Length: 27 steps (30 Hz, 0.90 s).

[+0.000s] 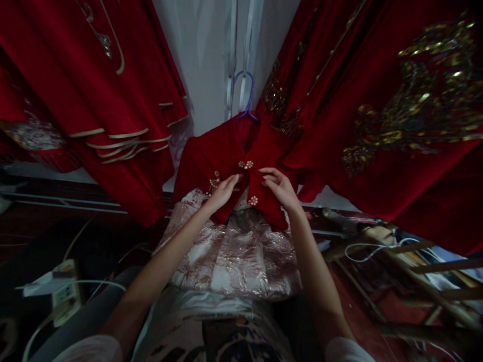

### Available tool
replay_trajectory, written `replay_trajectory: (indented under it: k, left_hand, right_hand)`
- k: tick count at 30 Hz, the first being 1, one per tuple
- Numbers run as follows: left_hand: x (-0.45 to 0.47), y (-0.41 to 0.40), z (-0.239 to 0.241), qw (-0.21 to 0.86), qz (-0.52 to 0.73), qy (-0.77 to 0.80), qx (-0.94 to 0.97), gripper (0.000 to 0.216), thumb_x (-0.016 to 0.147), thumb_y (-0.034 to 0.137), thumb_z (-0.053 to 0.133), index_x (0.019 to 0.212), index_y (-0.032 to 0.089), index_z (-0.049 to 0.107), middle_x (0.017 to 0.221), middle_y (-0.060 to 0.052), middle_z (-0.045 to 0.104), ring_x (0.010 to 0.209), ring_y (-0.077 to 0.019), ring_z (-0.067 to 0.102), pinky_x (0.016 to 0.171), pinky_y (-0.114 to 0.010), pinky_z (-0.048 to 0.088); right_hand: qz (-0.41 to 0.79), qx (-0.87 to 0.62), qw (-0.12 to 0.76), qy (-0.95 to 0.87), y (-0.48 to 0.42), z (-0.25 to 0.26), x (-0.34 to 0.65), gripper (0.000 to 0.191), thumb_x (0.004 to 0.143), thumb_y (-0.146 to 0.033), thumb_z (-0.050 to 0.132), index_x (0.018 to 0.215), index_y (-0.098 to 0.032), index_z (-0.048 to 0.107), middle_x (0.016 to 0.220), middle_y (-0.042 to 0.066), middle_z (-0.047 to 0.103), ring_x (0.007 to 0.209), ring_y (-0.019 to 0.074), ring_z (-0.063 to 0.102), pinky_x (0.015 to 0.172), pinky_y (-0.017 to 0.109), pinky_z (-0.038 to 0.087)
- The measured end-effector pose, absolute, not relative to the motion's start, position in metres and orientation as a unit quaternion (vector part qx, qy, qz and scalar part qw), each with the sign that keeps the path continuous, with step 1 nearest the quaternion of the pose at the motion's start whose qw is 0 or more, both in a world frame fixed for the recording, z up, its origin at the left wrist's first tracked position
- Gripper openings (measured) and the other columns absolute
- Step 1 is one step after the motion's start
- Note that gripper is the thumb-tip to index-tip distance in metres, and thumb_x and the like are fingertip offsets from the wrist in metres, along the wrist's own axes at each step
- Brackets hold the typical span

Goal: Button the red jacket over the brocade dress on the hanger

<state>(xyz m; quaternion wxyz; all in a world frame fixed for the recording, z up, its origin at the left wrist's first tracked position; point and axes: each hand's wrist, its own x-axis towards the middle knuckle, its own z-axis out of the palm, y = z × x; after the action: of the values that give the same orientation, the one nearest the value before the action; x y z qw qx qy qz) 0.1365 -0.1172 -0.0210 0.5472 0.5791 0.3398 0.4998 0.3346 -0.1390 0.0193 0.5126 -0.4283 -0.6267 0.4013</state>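
A short red jacket (230,146) hangs from a purple hanger (248,105) in front of me, over a shiny pale pink and silver brocade skirt (241,256). At the jacket's front are a flower-shaped pearl clasp (246,165) and a lower flower clasp (253,200); a beaded ornament (215,180) sits on its left side. My left hand (224,191) is closed at the left front edge, fingers and thumb around the cloth. My right hand (281,187) rests on the right front panel, its slightly bent fingers apart and pointing at the clasp.
Red garments with pale trim (124,115) hang at left. Red garments with gold sequins (407,110) hang at right. A power strip (67,296) with white cables lies at lower left. A wooden rack (426,281) with a white cable stands at lower right.
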Motion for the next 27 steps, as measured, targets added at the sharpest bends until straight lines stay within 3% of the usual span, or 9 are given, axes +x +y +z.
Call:
replay_trajectory:
  k: [4,7,10,13,17,21,25,27]
  left_hand:
    - [0.135,-0.130,-0.024,0.623,0.461,0.349,0.527,0.053,0.083,0.066,0.047,0.086,0.017,0.065,0.096,-0.010,0.071,0.084,-0.0190,0.067,0.075,-0.031,0.054]
    - [0.130,-0.136,-0.026,0.633,0.499,0.367,0.464,0.047,0.081,0.063,0.052,0.080,0.017,0.063,0.083,-0.006,0.069,0.068,-0.0132,0.064,0.061,-0.024,0.052]
    - [0.128,-0.140,-0.030,0.630,0.525,0.375,0.432,0.037,0.078,0.053,0.058,0.079,0.016,0.062,0.075,-0.002,0.063,0.062,-0.0106,0.059,0.055,-0.022,0.051]
    - [0.129,-0.144,-0.035,0.611,0.529,0.380,0.449,0.026,0.073,0.041,0.063,0.082,0.017,0.062,0.075,0.000,0.060,0.063,-0.0113,0.058,0.053,-0.023,0.053]
    - [0.132,-0.148,-0.040,0.535,0.546,0.404,0.502,0.019,0.073,0.032,0.061,0.086,0.018,0.062,0.077,0.000,0.063,0.069,-0.0124,0.061,0.056,-0.023,0.053]
    - [0.128,-0.149,-0.041,0.484,0.545,0.421,0.540,0.021,0.075,0.032,0.062,0.090,0.019,0.057,0.065,0.002,0.060,0.056,-0.0122,0.058,0.053,-0.025,0.051]
    - [0.119,-0.140,-0.045,0.243,0.626,0.488,0.557,0.019,0.076,0.031,0.066,0.088,0.019,0.057,0.078,0.000,0.059,0.066,-0.0102,0.056,0.060,-0.021,0.047]
    - [0.113,-0.133,-0.048,0.177,0.648,0.510,0.538,0.026,0.074,0.028,0.068,0.094,0.019,0.055,0.090,-0.002,0.059,0.073,-0.0101,0.056,0.062,-0.020,0.046]
  right_hand:
    - [0.340,-0.426,0.536,-0.645,-0.147,0.028,0.333,0.038,0.072,-0.031,0.068,0.107,-0.020,0.059,0.094,0.005,0.066,0.081,0.0137,0.063,0.074,0.028,0.052]
    - [0.264,-0.445,0.546,-0.659,-0.152,0.032,0.326,0.027,0.075,-0.032,0.067,0.098,-0.018,0.061,0.089,0.004,0.064,0.073,0.0117,0.060,0.063,0.024,0.050]
    - [0.272,-0.458,0.488,-0.692,-0.160,0.030,0.314,0.021,0.078,-0.035,0.065,0.091,-0.018,0.061,0.076,0.002,0.063,0.063,0.0107,0.057,0.058,0.024,0.048]
    - [0.298,-0.457,0.395,-0.740,-0.166,0.022,0.301,0.027,0.074,-0.036,0.070,0.092,-0.019,0.060,0.079,0.002,0.065,0.064,0.0112,0.059,0.059,0.025,0.050]
    - [0.265,-0.461,0.374,-0.760,-0.167,0.007,0.284,0.033,0.065,-0.030,0.075,0.087,-0.019,0.054,0.084,0.002,0.064,0.065,0.0112,0.059,0.059,0.025,0.049]
    - [0.279,-0.465,0.362,-0.758,-0.165,0.001,0.277,0.033,0.064,-0.020,0.071,0.088,-0.021,0.049,0.075,-0.002,0.063,0.061,0.0118,0.060,0.056,0.023,0.046]
    - [0.298,-0.469,0.378,-0.740,-0.165,0.004,0.279,0.029,0.065,-0.017,0.070,0.087,-0.021,0.050,0.071,-0.004,0.061,0.058,0.0106,0.058,0.054,0.022,0.044]
    - [0.313,-0.447,0.394,-0.740,-0.164,0.007,0.281,0.028,0.067,-0.024,0.073,0.087,-0.020,0.053,0.073,-0.003,0.062,0.061,0.0104,0.058,0.056,0.022,0.046]
